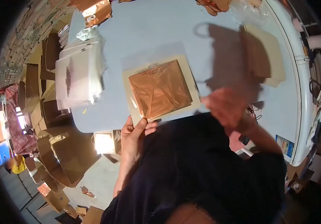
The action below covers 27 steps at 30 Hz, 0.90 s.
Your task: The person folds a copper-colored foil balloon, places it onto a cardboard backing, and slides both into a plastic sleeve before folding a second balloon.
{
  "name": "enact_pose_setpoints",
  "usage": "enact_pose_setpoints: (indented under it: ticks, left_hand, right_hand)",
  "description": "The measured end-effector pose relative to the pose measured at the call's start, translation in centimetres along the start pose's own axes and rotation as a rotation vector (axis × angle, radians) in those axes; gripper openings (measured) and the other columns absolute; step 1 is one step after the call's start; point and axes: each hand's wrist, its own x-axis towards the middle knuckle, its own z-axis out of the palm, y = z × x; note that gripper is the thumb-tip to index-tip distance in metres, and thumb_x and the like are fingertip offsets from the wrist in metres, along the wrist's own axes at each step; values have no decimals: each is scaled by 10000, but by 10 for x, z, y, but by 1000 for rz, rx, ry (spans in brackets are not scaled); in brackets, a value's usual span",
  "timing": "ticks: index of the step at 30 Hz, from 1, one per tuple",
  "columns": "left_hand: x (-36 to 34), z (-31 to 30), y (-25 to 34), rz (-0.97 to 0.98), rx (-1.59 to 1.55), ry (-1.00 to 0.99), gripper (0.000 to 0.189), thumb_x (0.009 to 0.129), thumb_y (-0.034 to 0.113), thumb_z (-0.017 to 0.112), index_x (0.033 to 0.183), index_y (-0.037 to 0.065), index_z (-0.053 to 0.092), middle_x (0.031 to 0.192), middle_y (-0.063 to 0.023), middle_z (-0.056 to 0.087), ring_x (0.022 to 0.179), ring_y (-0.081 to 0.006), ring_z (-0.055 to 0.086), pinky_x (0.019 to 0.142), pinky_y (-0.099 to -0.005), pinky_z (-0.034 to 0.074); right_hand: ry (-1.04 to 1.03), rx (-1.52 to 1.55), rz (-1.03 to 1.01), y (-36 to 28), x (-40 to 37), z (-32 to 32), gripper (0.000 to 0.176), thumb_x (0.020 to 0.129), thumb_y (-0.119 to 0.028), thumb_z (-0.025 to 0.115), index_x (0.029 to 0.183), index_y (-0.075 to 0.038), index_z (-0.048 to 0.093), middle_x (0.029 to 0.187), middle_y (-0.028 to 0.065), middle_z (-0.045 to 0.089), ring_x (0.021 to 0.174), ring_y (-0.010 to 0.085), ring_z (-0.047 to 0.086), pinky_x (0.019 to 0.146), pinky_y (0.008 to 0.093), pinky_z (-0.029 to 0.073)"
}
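A person at a pale table (149,33) holds a copper-coloured packet (162,91) by its near edge.
Nearest, the left hand (134,131) pinches the packet between thumb and fingers; the right hand (225,106) is blurred just to the packet's right, and whether it is open or closed cannot be told. The packet, backed with cream card, lies before the person's dark top (194,160). Farther left are clear bags (80,72); farther right, cream cards (272,52), partly shadowed.
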Motion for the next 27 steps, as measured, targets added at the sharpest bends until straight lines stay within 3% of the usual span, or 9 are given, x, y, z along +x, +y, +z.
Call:
enact_pose_setpoints:
  ticks: [2, 6, 9, 12, 14, 19, 23, 24, 27]
  left_hand:
    - [-1, 1, 0, -6, -17, 4, 261, 1028, 66, 619, 1278, -9, 601, 1060, -151, 738, 898, -240, 763, 774, -317, 651]
    - [-4, 3, -1, -30, -21, -14, 260, 1022, 105, 654, 1265, 17, 621, 1049, -146, 745, 917, -250, 760, 788, -339, 636]
    - [-4, 2, -6, -46, -33, -23, 251, 1022, 107, 653, 1257, 20, 631, 1060, -157, 746, 918, -249, 760, 791, -337, 637]
    - [-7, 1, -6, -61, -36, -15, 242, 1022, 108, 653, 1247, 22, 637, 1054, -162, 746, 919, -251, 760, 788, -336, 638]
    - [-11, 0, -6, -68, -51, -24, 238, 1020, 109, 654, 1242, 22, 641, 1053, -165, 745, 916, -252, 760, 784, -335, 639]
    - [-27, -22, -5, -185, 9, -18, 294, 1000, 113, 678, 1266, -2, 627, 989, -166, 754, 863, -248, 761, 753, -327, 645]
    - [-42, -42, -15, -323, 134, -130, 357, 983, 127, 702, 1296, -19, 611, 968, -171, 758, 831, -266, 760, 757, -363, 647]
    - [-41, -57, -23, -329, 147, -216, 411, 967, 146, 725, 1321, -23, 601, 1046, -169, 745, 913, -263, 751, 804, -397, 643]
    - [-45, -54, -29, -333, 23, -78, 445, 967, 102, 721, 1374, -1, 573, 1237, -150, 680, 1076, -248, 696, 906, -431, 616]
  right_hand:
    - [0, 96, 97, -16, -10, 11, 380, 813, 67, 751, 1178, -4, 673, 1015, 93, 675, 890, 262, 666, 750, 379, 579]
    - [66, 25, 100, -19, -23, 32, 359, 762, 116, 712, 1113, 44, 678, 1013, 135, 687, 860, 290, 675, 770, 385, 570]
    - [55, -181, -52, -13, -25, 46, 353, 759, 97, 729, 1105, 53, 677, 1102, 134, 683, 949, 290, 662, 834, 392, 557]
    - [-4, -185, 86, -17, -17, 50, 347, 778, 66, 730, 1120, 65, 667, 1154, 148, 664, 1035, 297, 634, 890, 411, 535]
    - [-10, -182, 163, -16, -17, 53, 496, 789, 25, 750, 1265, 41, 612, 1180, 150, 614, 1068, 307, 594, 902, 416, 520]
    - [64, 116, 442, -21, -20, 44, 524, 898, -18, 684, 1397, 14, 529, 1219, 195, 592, 1076, 352, 590, 898, 410, 518]
    - [142, 429, 674, -18, -33, 50, 413, 999, -30, 600, 1403, 0, 519, 1174, 152, 650, 929, 225, 649, 772, 337, 540]
    - [205, 474, 638, -5, -40, 60, 388, 1007, -24, 597, 1389, -3, 531, 1152, 130, 668, 855, 186, 652, 723, 294, 528]
    - [140, 614, 821, 2, -12, 51, 376, 990, -13, 620, 1360, -9, 553, 1155, 124, 669, 812, 177, 648, 718, 298, 524]
